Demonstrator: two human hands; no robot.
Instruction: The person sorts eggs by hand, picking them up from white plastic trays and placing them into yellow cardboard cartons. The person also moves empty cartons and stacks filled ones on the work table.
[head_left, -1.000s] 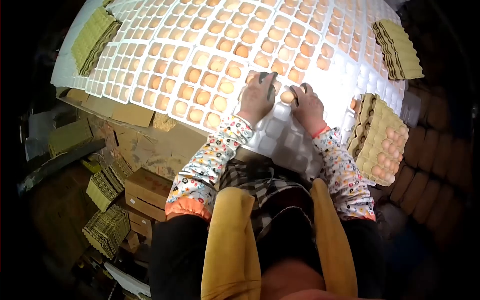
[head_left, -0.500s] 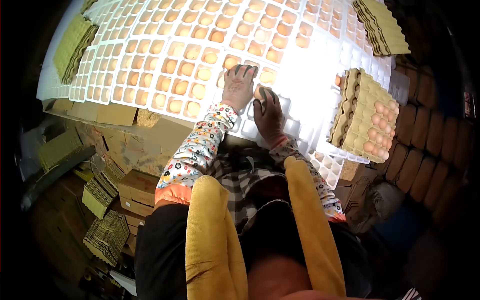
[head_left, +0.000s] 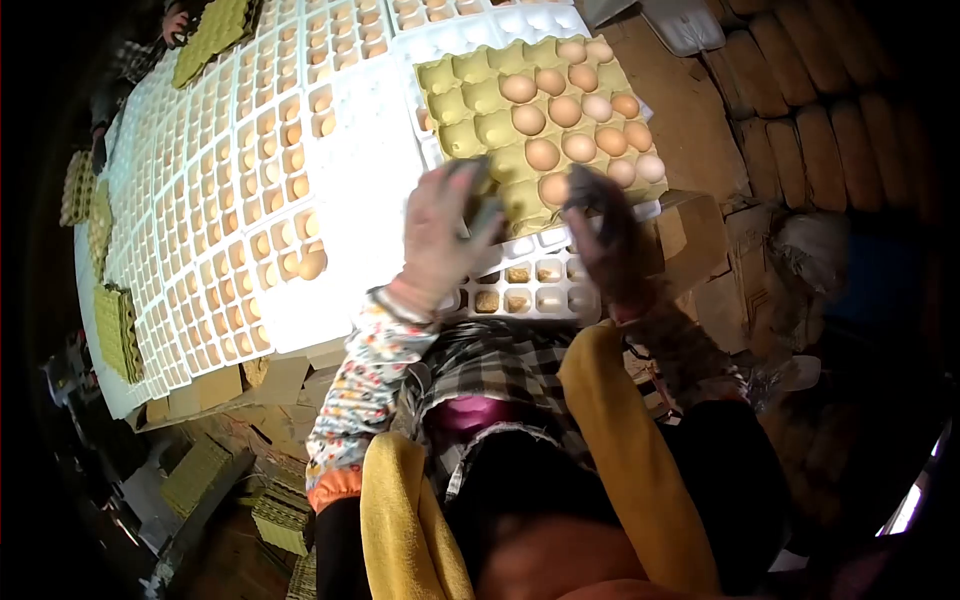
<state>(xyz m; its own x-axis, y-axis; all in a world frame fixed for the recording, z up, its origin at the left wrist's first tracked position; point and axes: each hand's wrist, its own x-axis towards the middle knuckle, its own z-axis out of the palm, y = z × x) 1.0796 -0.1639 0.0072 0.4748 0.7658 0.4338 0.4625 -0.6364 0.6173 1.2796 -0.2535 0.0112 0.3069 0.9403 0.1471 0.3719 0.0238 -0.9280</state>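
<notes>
A yellow-green pulp egg tray (head_left: 460,103) lies on the right part of the table, with several brown eggs (head_left: 565,111) in its right side and bare cups at its left. My left hand (head_left: 447,225) is over the tray's lower left edge, fingers apart and blurred, with nothing seen in it. At the lower right edge is my right hand (head_left: 607,235), its fingertips close beside an egg (head_left: 553,188); blur hides whether it grips anything. White plastic trays (head_left: 548,297) show below the pulp tray. To the left, white trays hold many eggs, one egg (head_left: 312,264) sitting higher.
Stacked pulp trays (head_left: 118,333) stand at the table's left edge. Another person's hand (head_left: 177,24) is at the top left beside a pulp tray (head_left: 212,40). Cardboard (head_left: 690,240) lies at the right, with stacked brown bundles (head_left: 790,75) behind it.
The view has turned right. Both hands have left the white tray and are now at the pulp tray. My right hand no longer shows the egg it was touching.
</notes>
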